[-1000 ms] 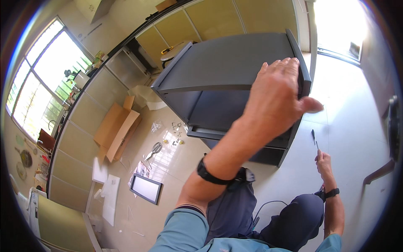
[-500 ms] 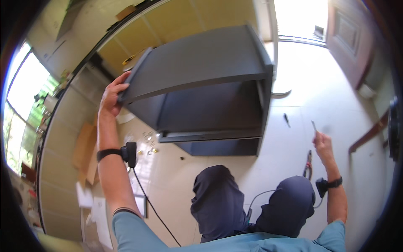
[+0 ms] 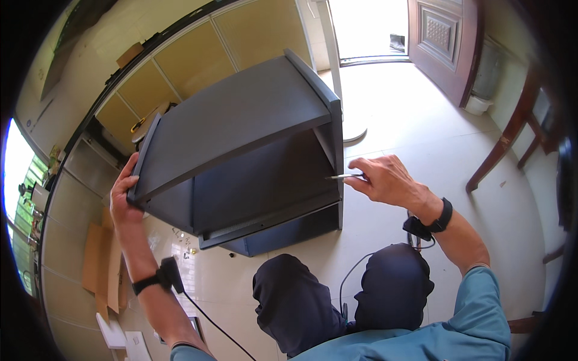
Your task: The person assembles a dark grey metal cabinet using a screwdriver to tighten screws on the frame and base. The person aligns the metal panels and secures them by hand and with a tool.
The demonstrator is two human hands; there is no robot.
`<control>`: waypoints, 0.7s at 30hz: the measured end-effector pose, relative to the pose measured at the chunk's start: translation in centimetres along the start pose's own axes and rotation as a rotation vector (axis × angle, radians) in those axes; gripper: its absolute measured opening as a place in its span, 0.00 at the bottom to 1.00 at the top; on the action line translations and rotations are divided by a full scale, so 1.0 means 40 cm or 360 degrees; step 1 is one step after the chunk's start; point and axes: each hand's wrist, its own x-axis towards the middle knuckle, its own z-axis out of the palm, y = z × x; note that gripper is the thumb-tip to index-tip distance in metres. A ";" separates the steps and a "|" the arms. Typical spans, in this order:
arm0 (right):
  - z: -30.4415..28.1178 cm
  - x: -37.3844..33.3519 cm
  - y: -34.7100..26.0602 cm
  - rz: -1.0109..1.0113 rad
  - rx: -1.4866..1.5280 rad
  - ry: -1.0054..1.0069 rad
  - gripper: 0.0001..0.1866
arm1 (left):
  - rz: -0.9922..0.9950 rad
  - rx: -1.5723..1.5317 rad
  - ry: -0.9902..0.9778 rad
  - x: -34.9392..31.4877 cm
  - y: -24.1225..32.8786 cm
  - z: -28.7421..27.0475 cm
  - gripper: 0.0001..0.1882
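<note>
Your curled left hand (image 3: 124,189) grips the grey cabinet (image 3: 241,114); hold firm. Your right hand (image 3: 390,180) pinches a thin tool (image 3: 343,176); mind its tip, left of that hand.

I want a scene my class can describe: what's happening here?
A person's left hand grips the left edge of a dark grey cabinet. The right hand holds a thin tool by the cabinet's right side; whether its tip touches is unclear. An open cardboard box is at the left.
</note>
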 end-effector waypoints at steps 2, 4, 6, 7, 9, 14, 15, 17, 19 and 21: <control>0.001 0.030 -0.005 -0.0002 -0.0121 -0.0003 0.16 | 0.0044 0.0004 0.0035 -0.042 0.008 0.019 0.32; 0.008 0.047 -0.020 0.0053 -0.0200 -0.0028 0.16 | 0.0103 0.0015 0.0073 -0.079 0.012 0.040 0.32; 0.017 0.059 -0.040 0.0147 -0.0290 -0.0085 0.16 | 0.0104 0.0039 0.0067 -0.103 0.013 0.025 0.32; 0.021 0.061 -0.043 0.0137 -0.0278 -0.0109 0.16 | 0.0102 0.0066 0.0067 -0.122 0.016 0.029 0.32; 0.036 0.068 -0.045 0.0197 -0.0266 0.0119 0.14 | 0.0149 0.0089 0.0160 -0.148 0.025 0.043 0.32; 0.051 0.149 -0.008 0.0276 -0.0290 0.0130 0.10 | 0.0177 0.0130 0.0246 -0.208 0.030 0.096 0.29; 0.054 0.179 0.007 0.0328 -0.0295 0.0064 0.13 | 0.0162 0.0126 0.0252 -0.212 0.024 0.122 0.29; 0.076 0.246 0.034 0.0399 -0.0401 -0.0021 0.16 | 0.0562 0.0915 0.0424 -0.220 0.015 0.167 0.26; 0.109 0.312 0.098 0.0468 -0.0495 -0.0024 0.18 | 0.0564 0.1159 0.0263 -0.199 -0.004 0.153 0.24; 0.132 0.377 0.126 0.0483 -0.0613 -0.0061 0.20 | 0.0799 0.1668 -0.0070 -0.189 -0.008 0.168 0.30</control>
